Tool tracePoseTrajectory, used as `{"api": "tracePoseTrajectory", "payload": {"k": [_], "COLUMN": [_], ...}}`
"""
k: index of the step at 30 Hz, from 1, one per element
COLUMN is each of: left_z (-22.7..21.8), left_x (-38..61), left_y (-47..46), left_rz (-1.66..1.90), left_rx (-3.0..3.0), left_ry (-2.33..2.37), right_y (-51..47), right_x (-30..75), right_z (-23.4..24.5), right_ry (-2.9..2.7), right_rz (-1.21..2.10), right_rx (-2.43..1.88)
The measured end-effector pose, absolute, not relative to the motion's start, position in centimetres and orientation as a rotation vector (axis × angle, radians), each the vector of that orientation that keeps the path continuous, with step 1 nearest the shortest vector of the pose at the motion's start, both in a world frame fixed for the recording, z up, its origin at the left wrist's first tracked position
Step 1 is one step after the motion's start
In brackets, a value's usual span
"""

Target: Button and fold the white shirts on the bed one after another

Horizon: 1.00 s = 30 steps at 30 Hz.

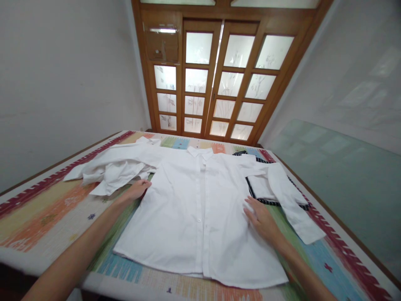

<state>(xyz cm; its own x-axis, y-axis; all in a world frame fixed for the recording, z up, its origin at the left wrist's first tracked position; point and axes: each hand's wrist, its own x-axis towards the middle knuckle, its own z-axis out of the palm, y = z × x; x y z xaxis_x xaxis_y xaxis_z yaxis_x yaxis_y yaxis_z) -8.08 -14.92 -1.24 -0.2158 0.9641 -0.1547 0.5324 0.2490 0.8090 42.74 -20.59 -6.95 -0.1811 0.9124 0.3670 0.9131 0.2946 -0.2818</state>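
Note:
A white button-up shirt (178, 209) lies spread out on the table, front up, with its collar at the far side and hem towards me. My left hand (140, 189) is closed at the shirt's left side edge, its fingertips pinching the fabric there. On the right side of the shirt front rests my right hand (258, 215), fingers apart and lying on the cloth. One sleeve (296, 205) stretches out to the right and bends towards me. The other sleeve merges with crumpled white cloth on the left.
More crumpled white clothing (117, 173) lies on the left. A folded white garment with black striped trim (261, 188) sits partly under the right sleeve. A colourful patterned cloth (62, 209) covers the table. Wooden glass-paned doors (216, 75) stand behind; a glass panel (338, 175) leans at right.

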Motion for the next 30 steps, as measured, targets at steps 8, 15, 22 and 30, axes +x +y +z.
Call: {"api": "tracePoseTrajectory", "payload": {"k": [8, 15, 22, 30], "left_z": [-1.5, -2.6, -2.8, -1.7], "left_x": [-8.2, -8.0, -8.0, -7.8], "left_y": [-15.6, -14.2, -16.9, -22.1], "left_rz": [0.765, 0.788, 0.507, 0.400], "left_rx": [1.387, 1.465, 1.726, 1.829], "left_ry": [1.735, 1.984, 2.122, 2.262], "right_y": [-25.7, -26.7, -28.7, -30.4], "right_x": [45.2, 43.9, 43.7, 45.1], "right_z": [-7.3, -4.9, -4.2, -4.2], "right_ry": [-1.813, -1.694, -1.151, -1.403], "right_rz": [0.050, 0.519, 1.189, 0.977], "right_rx": [-1.951, -1.856, -1.735, -1.841]}}
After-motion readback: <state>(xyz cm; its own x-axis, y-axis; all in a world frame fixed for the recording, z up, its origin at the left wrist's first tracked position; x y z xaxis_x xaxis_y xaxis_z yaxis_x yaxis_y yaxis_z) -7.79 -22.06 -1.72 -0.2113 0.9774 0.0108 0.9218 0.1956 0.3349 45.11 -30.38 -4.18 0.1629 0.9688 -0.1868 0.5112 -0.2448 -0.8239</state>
